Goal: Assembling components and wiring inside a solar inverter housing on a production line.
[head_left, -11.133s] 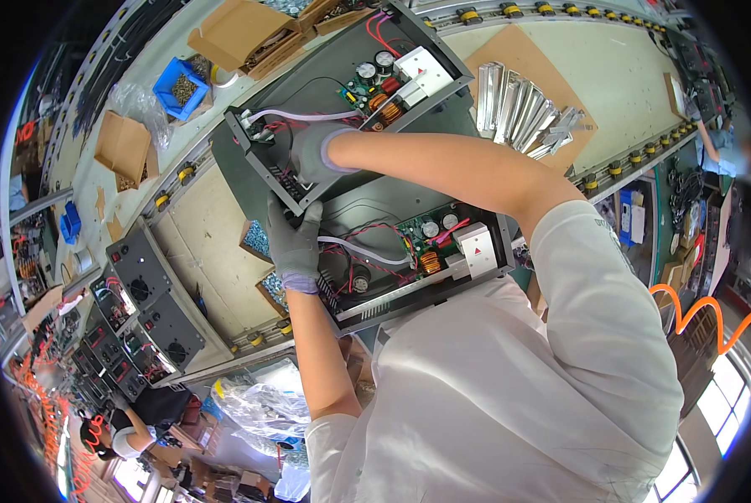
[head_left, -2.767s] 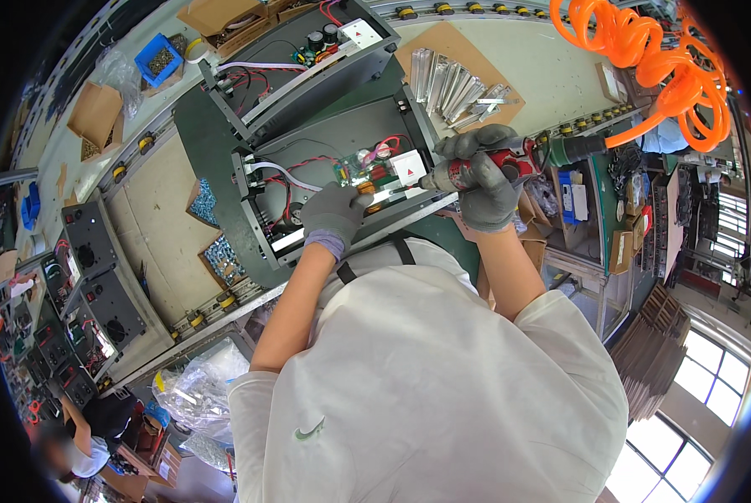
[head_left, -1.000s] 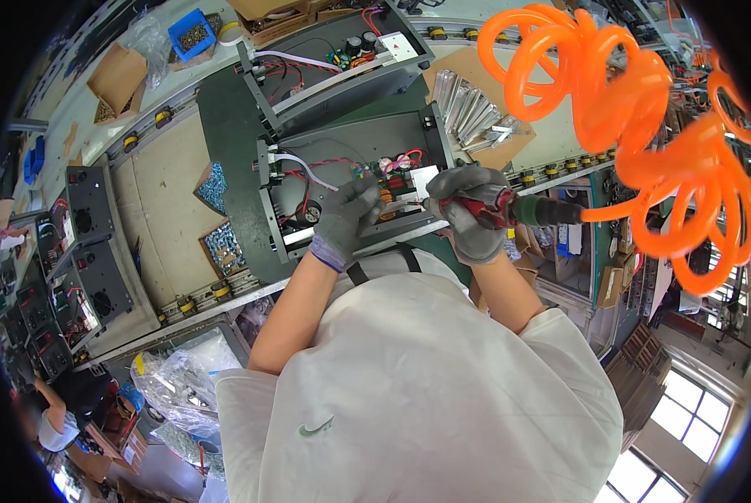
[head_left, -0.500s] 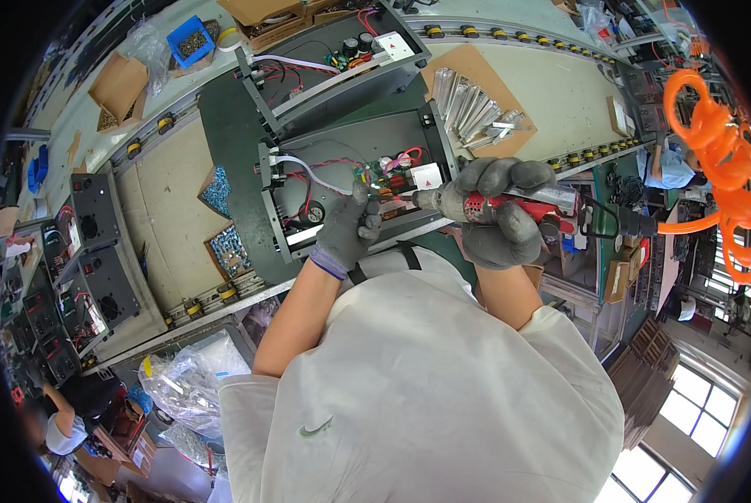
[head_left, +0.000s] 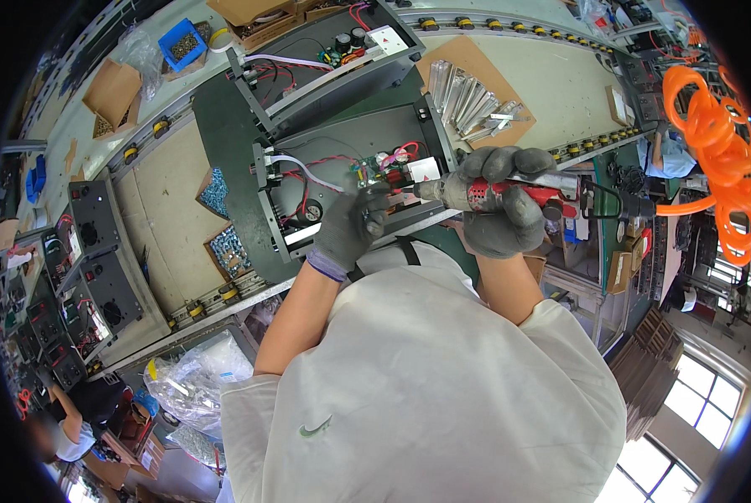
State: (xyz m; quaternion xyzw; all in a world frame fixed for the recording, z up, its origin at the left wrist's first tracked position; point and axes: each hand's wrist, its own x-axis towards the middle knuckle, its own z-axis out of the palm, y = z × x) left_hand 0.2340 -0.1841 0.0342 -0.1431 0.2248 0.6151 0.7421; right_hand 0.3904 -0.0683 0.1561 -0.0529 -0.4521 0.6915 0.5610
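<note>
My right hand [head_left: 503, 204], in a grey glove, is closed around a red and grey pneumatic screwdriver [head_left: 509, 191]. Its tip points left at the circuit board [head_left: 384, 170] inside an open grey metal chassis [head_left: 346, 180]. My gloved left hand [head_left: 350, 225] rests on the chassis front edge, fingers pinched beside the screwdriver tip and the board; whether it holds a screw is not visible. A coiled orange air hose [head_left: 711, 142] runs from the tool's rear.
A second open chassis [head_left: 325, 63] lies behind the first. Metal brackets [head_left: 472, 96] rest on cardboard to the right. A blue parts bin [head_left: 182, 44], cardboard boxes and finished black units [head_left: 94, 260] stand at left. Another person [head_left: 73, 415] sits at lower left.
The screwdriver has come down from the right to the board. The orange hose has swung away to the right. My left hand has stayed at the chassis front edge.
</note>
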